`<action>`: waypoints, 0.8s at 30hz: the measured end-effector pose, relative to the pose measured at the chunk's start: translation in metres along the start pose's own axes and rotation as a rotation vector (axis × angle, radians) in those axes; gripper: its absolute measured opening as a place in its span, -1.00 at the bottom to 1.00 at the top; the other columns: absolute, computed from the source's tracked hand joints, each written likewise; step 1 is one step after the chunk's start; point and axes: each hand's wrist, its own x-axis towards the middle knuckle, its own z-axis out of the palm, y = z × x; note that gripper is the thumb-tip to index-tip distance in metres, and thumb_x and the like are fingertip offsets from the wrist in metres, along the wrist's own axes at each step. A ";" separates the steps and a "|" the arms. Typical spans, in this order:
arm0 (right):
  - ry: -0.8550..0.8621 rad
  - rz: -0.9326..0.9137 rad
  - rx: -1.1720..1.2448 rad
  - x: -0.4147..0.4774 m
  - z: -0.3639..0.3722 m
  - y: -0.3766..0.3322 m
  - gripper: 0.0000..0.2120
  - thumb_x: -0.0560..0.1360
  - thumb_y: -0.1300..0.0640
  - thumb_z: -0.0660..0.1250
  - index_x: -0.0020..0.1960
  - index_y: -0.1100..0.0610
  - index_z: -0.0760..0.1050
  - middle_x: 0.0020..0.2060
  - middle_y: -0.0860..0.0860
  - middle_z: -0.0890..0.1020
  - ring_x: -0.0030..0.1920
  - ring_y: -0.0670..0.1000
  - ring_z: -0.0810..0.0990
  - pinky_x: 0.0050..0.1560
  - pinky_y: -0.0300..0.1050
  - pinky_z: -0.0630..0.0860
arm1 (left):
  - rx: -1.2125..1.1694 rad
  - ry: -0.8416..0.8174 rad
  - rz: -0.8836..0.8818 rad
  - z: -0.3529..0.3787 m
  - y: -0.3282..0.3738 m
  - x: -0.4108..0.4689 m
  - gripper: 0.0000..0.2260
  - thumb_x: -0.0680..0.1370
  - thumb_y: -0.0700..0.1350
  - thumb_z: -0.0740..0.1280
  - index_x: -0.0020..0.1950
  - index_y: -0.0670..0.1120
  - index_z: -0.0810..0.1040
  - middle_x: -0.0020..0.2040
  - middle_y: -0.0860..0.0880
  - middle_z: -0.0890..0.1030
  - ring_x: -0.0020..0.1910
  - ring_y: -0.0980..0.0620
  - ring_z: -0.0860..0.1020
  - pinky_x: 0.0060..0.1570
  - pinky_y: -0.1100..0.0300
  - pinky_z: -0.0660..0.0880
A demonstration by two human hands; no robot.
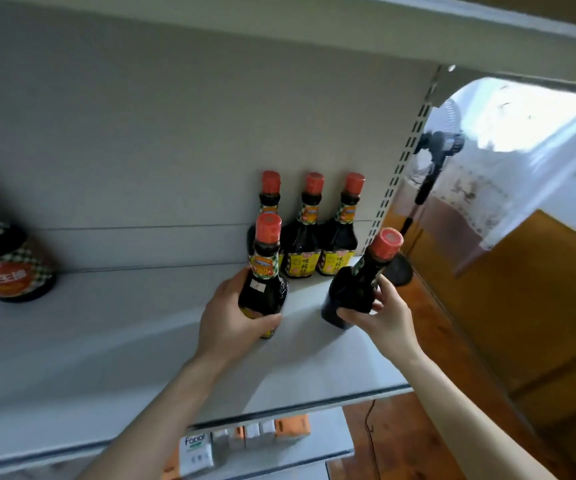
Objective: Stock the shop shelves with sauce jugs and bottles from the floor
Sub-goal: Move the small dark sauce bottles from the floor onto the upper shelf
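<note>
the left hand [231, 317] is wrapping its fingers [262, 322] round the left bottle [264, 282]. this bottle is standing up straight, low on the shelf [106, 341]; i cannot tell if it is touching down. the right hand [383, 317] is gripping the right bottle [355, 289] by its fat part, and this one is leaning, its cap pointing to 1 o'clock. a row [302, 244] of three bottles is standing at the back wall, at 12 o'clock from the hands. a jug [9, 258] is sitting far off at 9 o'clock.

the left bottle is sitting very near the row, so pushing too far toward 12 o'clock could be knocking them down like pins. the right bottle is hanging close to the shelf's end at 3 o'clock, with the floor [418, 438] below. letting go while it is leaning could be tipping it off the side and breaking it.
</note>
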 end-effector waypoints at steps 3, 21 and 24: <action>-0.050 0.000 -0.017 0.016 -0.003 0.004 -0.39 0.25 0.34 0.53 0.13 -0.09 0.37 -0.07 -0.22 0.54 0.01 -0.05 0.55 -0.06 -0.28 0.47 | 0.011 0.030 -0.016 0.005 0.001 -0.002 -0.41 0.22 0.13 0.49 0.22 0.22 0.41 0.11 0.12 0.56 0.08 0.10 0.54 0.04 0.02 0.53; -0.003 0.018 -0.043 0.002 0.001 0.023 -0.26 0.27 0.11 0.56 0.33 0.10 0.26 0.08 -0.08 0.45 0.08 -0.06 0.46 0.03 -0.14 0.44 | 0.067 0.043 -0.018 0.010 0.002 -0.004 -0.34 0.27 0.05 0.54 0.31 0.07 0.36 0.19 0.01 0.50 0.12 0.04 0.48 0.02 0.19 0.39; 0.058 0.018 0.034 -0.009 -0.003 0.032 -0.37 0.26 0.08 0.55 0.22 0.03 0.32 -0.11 -0.07 0.53 -0.06 -0.03 0.54 -0.08 -0.10 0.50 | 0.054 0.045 -0.016 0.011 0.001 -0.004 -0.31 0.20 0.20 0.45 0.28 0.12 0.36 0.17 0.04 0.51 0.11 0.05 0.50 0.06 0.12 0.46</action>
